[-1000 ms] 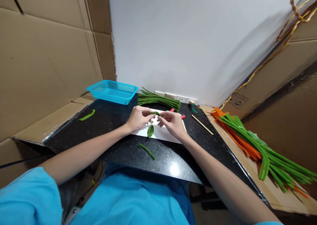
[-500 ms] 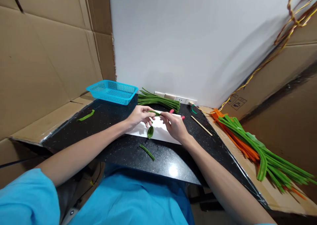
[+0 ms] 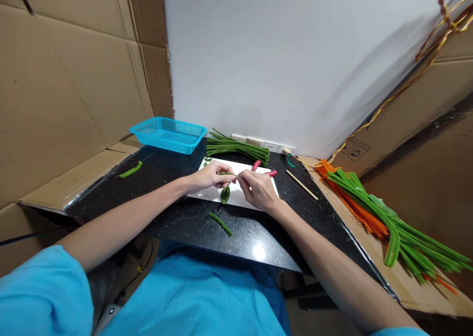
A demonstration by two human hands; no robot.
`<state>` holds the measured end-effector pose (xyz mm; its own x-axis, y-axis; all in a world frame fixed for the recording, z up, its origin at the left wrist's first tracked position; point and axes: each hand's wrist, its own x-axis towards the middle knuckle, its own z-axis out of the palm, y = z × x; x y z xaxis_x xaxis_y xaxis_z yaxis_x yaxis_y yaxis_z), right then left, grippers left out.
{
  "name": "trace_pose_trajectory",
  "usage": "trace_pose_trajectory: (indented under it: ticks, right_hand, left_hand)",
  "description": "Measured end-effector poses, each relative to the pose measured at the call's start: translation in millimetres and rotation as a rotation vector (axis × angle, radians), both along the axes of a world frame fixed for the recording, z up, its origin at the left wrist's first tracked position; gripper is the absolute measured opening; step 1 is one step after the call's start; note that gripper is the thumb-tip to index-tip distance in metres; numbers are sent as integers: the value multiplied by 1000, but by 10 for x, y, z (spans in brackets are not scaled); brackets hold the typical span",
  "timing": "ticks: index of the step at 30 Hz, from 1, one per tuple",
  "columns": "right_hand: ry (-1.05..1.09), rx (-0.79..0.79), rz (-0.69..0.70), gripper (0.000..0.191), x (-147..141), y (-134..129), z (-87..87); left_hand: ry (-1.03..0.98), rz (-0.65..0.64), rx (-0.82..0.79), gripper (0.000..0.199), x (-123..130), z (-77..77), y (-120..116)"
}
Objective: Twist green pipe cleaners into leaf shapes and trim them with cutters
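Over a white board, my left hand pinches a short green chenille stem, mostly hidden by the fingers. My right hand has thumb and forefinger closed at the stem's right end, its fingertips touching or nearly touching those of the left. Below the hands, a leaf shape bent from green chenille stem lies on the board. Smaller green pieces rest at the board's far left corner. A pair of red-handled pliers or scissors lies behind my right hand, its head hidden.
Behind the board lies a bundle of dark green stems. A blue basket stands back left. A loose stem lies in front, a green strip left, a wooden stick right. Green stems and orange stems cover the right ledge.
Both hands' fingertips have come closer together, and less of the green stem shows between them. The left fingers have curled in. More of the board and the red handles is visible.
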<state>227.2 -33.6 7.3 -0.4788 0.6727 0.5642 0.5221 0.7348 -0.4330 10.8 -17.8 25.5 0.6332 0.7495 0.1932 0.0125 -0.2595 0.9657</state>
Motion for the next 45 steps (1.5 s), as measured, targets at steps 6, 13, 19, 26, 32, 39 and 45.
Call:
trace_pose_trajectory:
  ticks: [6, 13, 19, 26, 32, 39, 45]
  right_hand:
    - [263, -260, 25, 53, -146, -32, 20]
    - [401, -654, 250, 61, -100, 20, 60]
    - [448, -734, 318, 57, -102, 64, 17]
    - [452, -593, 268, 48, -11, 130, 59]
    - [379, -475, 215, 45, 23, 89, 82]
    - [365, -270, 55, 35, 64, 94, 91]
    - [283, -91, -27, 18, 120, 98, 85]
  left_hand:
    - [-20, 92, 197, 23, 37, 29, -40]
    - [269, 188, 778, 17, -28, -6, -103]
    - [323, 214, 887, 17, -36, -54, -57]
    - [-39, 222, 272, 23, 108, -128, 4]
    - [-104, 187, 126, 27, 140, -157, 19]
    - [-207, 148, -187, 44, 125, -178, 77]
    - [-278, 158, -283, 46, 124, -175, 70]
